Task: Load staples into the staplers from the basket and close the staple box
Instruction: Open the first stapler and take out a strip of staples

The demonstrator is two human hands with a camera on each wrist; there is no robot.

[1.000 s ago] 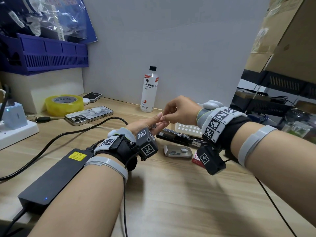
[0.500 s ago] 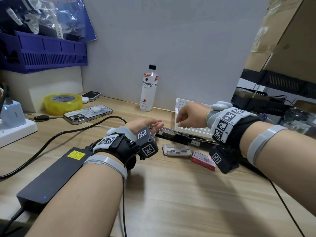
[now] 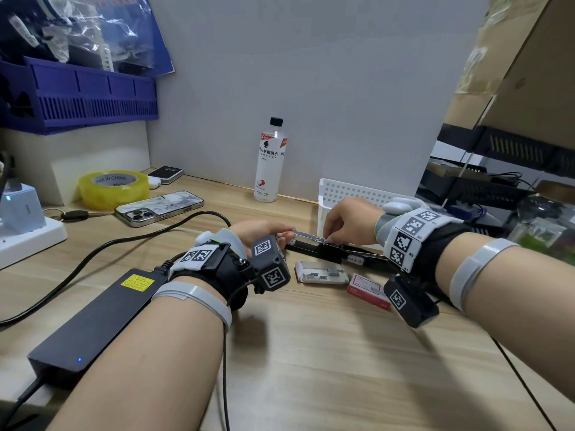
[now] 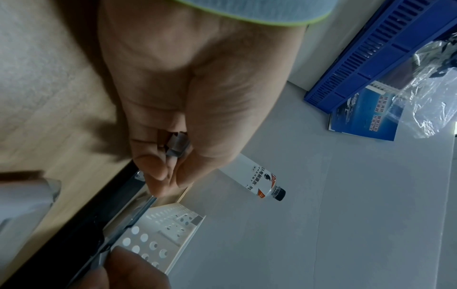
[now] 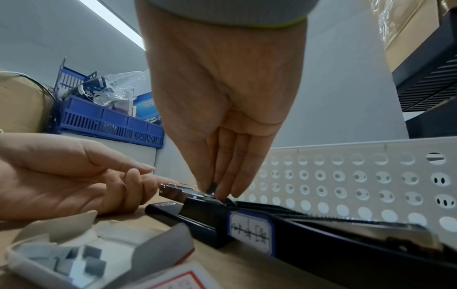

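A black stapler (image 3: 336,255) lies flipped open on the wooden desk, its metal staple rail (image 3: 306,234) bare. My left hand (image 3: 284,237) rests at the rail's front end; the left wrist view shows a short strip of staples (image 4: 176,144) pinched between its thumb and curled fingers. My right hand (image 3: 326,238) reaches down onto the rail and pinches a small dark pusher piece (image 5: 212,188) there. In front of the stapler sits the open staple box tray (image 3: 320,273) with several loose staple strips, and its red sleeve (image 3: 368,290) lies to the right. The white perforated basket (image 3: 351,194) stands just behind.
A water bottle (image 3: 270,160) stands by the wall. A phone (image 3: 160,208), a yellow tape roll (image 3: 113,185) and a power strip (image 3: 28,234) lie at the left. A black power adapter (image 3: 93,315) with its cable crosses the near left. Dark shelving (image 3: 497,157) closes off the right.
The hands were together above the desk, right fingers at the left fingertips. Both have come down: the right onto the stapler's rail, the left to the rail's front end.
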